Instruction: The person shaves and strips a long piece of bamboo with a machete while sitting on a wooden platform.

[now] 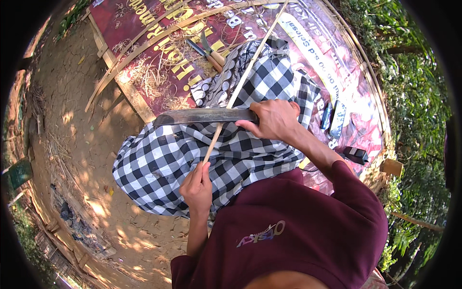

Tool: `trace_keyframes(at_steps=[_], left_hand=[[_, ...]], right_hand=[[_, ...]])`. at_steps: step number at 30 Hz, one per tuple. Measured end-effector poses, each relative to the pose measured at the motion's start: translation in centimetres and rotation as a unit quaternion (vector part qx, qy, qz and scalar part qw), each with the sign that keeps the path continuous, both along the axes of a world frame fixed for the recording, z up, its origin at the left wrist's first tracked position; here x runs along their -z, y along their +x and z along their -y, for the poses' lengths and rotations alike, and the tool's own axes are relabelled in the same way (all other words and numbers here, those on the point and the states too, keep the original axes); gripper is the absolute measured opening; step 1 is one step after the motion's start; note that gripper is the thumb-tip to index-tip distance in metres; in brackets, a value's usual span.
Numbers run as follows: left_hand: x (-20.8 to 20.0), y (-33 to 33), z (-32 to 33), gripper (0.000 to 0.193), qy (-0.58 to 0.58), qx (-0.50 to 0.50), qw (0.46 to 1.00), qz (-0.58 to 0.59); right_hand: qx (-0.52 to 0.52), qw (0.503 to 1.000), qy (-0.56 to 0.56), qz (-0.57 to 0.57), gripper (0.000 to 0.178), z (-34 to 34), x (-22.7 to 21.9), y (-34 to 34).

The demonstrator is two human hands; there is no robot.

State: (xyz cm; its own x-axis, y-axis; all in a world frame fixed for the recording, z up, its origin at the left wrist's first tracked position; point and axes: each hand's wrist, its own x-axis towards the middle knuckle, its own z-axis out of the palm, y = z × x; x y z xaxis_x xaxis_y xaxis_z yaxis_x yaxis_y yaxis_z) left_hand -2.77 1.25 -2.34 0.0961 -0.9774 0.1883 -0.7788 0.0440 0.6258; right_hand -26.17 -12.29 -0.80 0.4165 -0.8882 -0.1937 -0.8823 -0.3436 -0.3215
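Observation:
My right hand (276,118) is closed around the handle end of a machete (202,115), whose broad dark blade points left over my lap. Under the blade passes a long, thin, pale bamboo strip (248,72), slanting away to the upper right. My left hand (196,187) pinches the near end of that strip, below the blade. The machete's handle is mostly hidden in my right fist. A black-and-white checked cloth (168,168) covers my legs beneath both hands.
A printed red banner (125,29) covers the surface ahead, bearing curly shavings (149,79), a sickle-shaped knife (211,54), long bent strips (159,36), a small blue item (327,116) and a black box (356,155). Dry ground (67,115) lies left; foliage (414,91) stands right.

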Motion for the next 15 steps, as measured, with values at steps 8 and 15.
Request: trace_keyframes(at_steps=[8, 15], left_hand=[[1.0, -1.7, 1.7, 0.011, 0.094, -0.001, 0.991, -0.097], [3.3, -2.5, 5.7, 0.025, 0.166, 0.115, 0.971, -0.125]], right_hand=[[0.025, 0.999, 0.032, -0.022, 0.069, 0.4, 0.3, -1.9], [0.052, 0.998, 0.024, -0.025, 0.063, -1.3, 3.2, -2.4]])
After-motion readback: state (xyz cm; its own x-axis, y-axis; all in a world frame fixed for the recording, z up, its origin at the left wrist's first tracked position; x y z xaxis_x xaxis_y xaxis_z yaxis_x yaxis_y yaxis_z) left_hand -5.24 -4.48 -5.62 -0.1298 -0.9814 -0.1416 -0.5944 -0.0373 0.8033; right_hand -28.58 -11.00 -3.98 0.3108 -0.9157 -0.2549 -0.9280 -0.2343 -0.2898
